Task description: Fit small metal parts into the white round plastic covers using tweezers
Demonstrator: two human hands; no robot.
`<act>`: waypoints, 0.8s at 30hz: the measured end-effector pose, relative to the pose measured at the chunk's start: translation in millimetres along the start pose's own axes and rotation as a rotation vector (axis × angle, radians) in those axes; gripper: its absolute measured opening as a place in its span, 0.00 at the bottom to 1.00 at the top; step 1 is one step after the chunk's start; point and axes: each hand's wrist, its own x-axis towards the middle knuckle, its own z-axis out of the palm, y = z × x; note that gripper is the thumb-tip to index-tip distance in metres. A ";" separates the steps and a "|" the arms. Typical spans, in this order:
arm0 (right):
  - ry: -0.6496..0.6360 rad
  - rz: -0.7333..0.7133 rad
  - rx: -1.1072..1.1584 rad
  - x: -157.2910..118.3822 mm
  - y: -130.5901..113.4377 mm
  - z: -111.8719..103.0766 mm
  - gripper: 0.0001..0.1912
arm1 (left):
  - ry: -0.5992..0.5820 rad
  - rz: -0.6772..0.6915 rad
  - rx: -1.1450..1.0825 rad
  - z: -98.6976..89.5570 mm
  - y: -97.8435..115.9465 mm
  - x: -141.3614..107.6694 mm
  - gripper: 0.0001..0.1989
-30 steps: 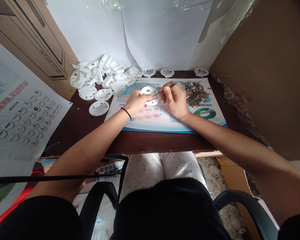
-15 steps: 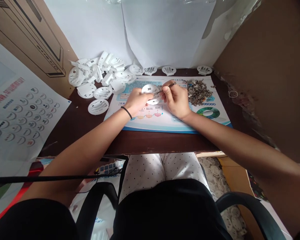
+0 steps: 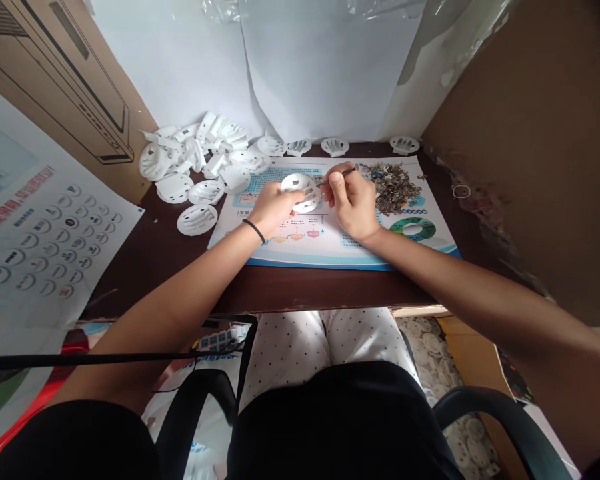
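My left hand grips a round white plastic cover by its left side, the thumb lying across its slotted face. My right hand pinches a thin dark tool, like a slim screwdriver or tweezers; its exact kind is not clear. The tool's tip is just right of the cover, apart from it. A heap of small metal parts lies on the printed sheet, right behind my right hand. To the left of my hands, a pile of similar white covers rests on the table.
Several white covers stand along the back, one cover at the far right. White paper hangs behind the dark table. Cardboard walls close in both sides. Below, a box beside my legs holds many white covers.
My right hand has drawn the tool's tip back from the cover's face to the right. My left hand keeps hold of the cover. The whole view has shifted slightly.
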 end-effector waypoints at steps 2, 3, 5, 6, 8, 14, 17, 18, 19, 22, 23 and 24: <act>0.020 0.009 0.007 -0.7 -0.6 0.1 0.29 | 0.025 0.006 0.023 -0.5 0.4 0.0 0.09; 0.024 0.011 0.010 -1.0 -0.1 0.4 0.29 | 0.031 0.009 0.032 -0.6 0.6 -0.4 0.09; 0.023 0.007 0.015 -1.0 1.8 1.3 0.28 | 0.034 0.007 0.039 -0.4 1.0 -1.5 0.07; 0.022 0.003 0.015 -0.8 2.8 1.8 0.28 | 0.036 0.006 0.045 -0.2 1.2 -2.0 0.07; 0.014 -0.008 0.007 -0.3 4.2 2.3 0.28 | 0.039 0.002 0.052 0.1 1.3 -2.7 0.07; -0.044 -0.055 -0.044 0.7 0.1 0.8 0.29 | 0.036 0.023 0.022 2.0 0.8 -2.2 0.06; -0.051 -0.068 -0.059 0.2 -1.4 0.3 0.29 | 0.038 0.032 0.007 2.6 0.6 -1.9 0.08; -0.040 -0.063 -0.060 -0.1 -1.2 0.3 0.29 | 0.042 0.028 0.006 2.6 0.6 -1.9 0.08; -0.027 -0.058 -0.060 -0.4 -0.8 0.4 0.29 | 0.044 0.022 0.007 2.5 0.6 -1.9 0.09; -0.014 -0.058 -0.061 -1.3 0.6 0.7 0.29 | 0.047 0.012 0.001 2.1 1.0 -2.2 0.10; -0.020 -0.061 -0.064 -1.5 0.8 0.8 0.29 | 0.049 0.012 -0.003 2.1 1.3 -2.5 0.10; -0.026 -0.063 -0.067 -1.7 0.8 0.8 0.29 | 0.051 0.011 -0.005 2.1 1.8 -2.8 0.10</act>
